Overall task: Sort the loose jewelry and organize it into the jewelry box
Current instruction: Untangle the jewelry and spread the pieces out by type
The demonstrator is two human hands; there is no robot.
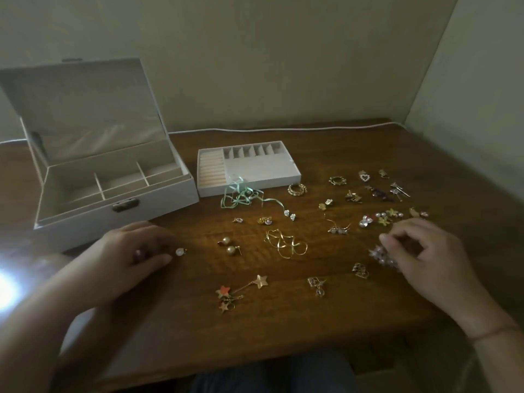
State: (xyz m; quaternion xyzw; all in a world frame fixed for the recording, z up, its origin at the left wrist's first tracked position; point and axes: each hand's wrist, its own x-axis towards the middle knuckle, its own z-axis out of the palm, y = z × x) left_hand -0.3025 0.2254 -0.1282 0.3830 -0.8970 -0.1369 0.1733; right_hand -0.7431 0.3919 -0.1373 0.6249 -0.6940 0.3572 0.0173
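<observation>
Right grip point(419, 248) pinching sparkly cluster point(381, 255); no legible writing.

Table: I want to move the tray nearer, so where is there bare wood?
Bare wood lies behind the tray up to the white cable, and along the near table edge below the star earrings. The right side is crowded with jewelry.

A home corner: wooden table point(283, 321) against plain painted walls point(283, 66), white cable point(283, 129) along its edge.
</observation>
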